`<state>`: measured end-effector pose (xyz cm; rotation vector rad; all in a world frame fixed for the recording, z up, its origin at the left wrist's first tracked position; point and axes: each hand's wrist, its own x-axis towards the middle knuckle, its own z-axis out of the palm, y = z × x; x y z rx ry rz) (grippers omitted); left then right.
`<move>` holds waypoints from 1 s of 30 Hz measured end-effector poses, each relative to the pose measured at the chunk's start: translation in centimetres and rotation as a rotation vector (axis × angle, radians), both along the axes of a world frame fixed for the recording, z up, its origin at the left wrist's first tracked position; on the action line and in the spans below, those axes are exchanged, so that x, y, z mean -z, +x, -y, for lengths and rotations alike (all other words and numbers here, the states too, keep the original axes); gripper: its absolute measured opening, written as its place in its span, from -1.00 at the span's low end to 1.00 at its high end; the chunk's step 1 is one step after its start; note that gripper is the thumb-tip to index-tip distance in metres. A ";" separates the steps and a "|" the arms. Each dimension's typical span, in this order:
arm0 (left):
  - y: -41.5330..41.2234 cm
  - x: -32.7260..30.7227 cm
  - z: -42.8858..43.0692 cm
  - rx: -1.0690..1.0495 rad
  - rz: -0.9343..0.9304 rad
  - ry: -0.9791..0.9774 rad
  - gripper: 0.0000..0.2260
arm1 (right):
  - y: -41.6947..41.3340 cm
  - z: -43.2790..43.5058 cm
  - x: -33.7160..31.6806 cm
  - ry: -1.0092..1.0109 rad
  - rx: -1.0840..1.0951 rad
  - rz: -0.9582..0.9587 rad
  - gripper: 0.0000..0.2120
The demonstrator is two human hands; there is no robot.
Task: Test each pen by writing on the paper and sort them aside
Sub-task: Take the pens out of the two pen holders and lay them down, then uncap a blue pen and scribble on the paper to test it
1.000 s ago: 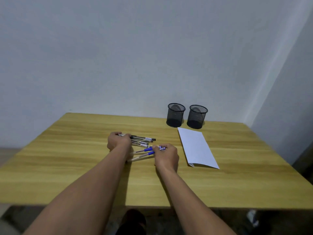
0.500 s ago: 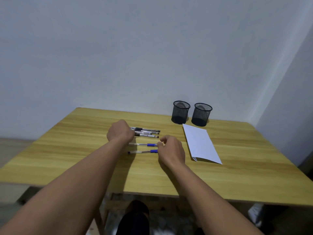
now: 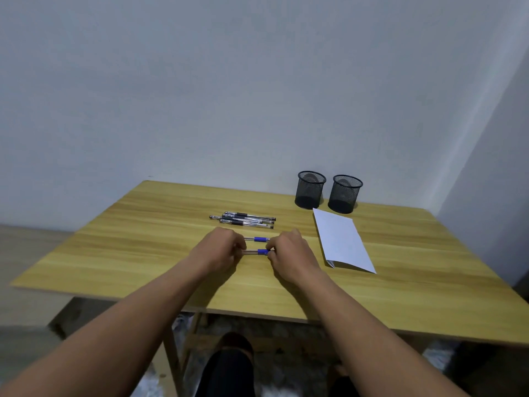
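Two clear pens with blue grips lie side by side on the wooden table (image 3: 120, 253). My left hand (image 3: 219, 249) and my right hand (image 3: 289, 253) each pinch an end of the nearer blue pen (image 3: 256, 252). The farther blue pen (image 3: 257, 239) lies just behind it, its ends hidden by my hands. A group of three black-grip pens (image 3: 246, 220) lies farther back. A folded white paper (image 3: 340, 239) rests to the right of my right hand.
Two black mesh pen cups (image 3: 310, 190) (image 3: 345, 194) stand at the back of the table by the wall. A side wall rises close to the table's right end. My knee shows below the front edge.
My left hand left the black pens and came down to the nearer blue pen. Both hands now pinch its ends. The blue pens, angled a second ago, lie parallel.
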<state>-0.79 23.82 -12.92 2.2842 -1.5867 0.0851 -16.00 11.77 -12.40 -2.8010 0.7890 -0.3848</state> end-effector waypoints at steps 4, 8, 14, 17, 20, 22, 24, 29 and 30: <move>0.4 -1.3 0.2 0.036 0.050 -0.062 -0.79 | 0.0 0.3 -0.3 -0.022 -0.034 0.028 -0.78; 0.8 -3.0 1.3 0.085 0.086 -0.178 -0.87 | -0.5 0.8 -1.6 -0.019 -0.019 0.086 -0.86; -1.2 -5.1 2.8 -0.043 0.039 -0.542 -0.77 | -2.0 1.7 -3.9 0.105 0.102 0.200 -0.86; -3.7 -5.6 3.8 -0.122 -0.251 -0.642 -0.76 | -3.1 2.3 -4.8 0.259 0.188 0.368 -0.86; -5.8 -5.7 5.3 -0.048 -0.511 -0.529 -0.84 | -3.6 3.1 -5.6 0.523 0.256 0.610 -0.95; -6.8 -5.9 6.3 0.028 -0.608 -0.475 -0.85 | -3.9 3.8 -6.2 0.755 0.287 0.787 -1.00; -7.6 -6.4 7.2 0.072 -0.664 -0.475 -0.83 | -4.4 4.4 -7.1 0.946 0.288 0.904 -0.95; -8.5 -8.7 9.4 0.076 -0.636 -0.551 -0.86 | -6.2 5.6 -9.2 1.163 0.237 0.983 -0.96; -8.6 -9.1 9.7 0.080 -0.620 -0.550 -0.86 | -6.4 6.0 -9.5 1.171 0.229 0.986 -0.94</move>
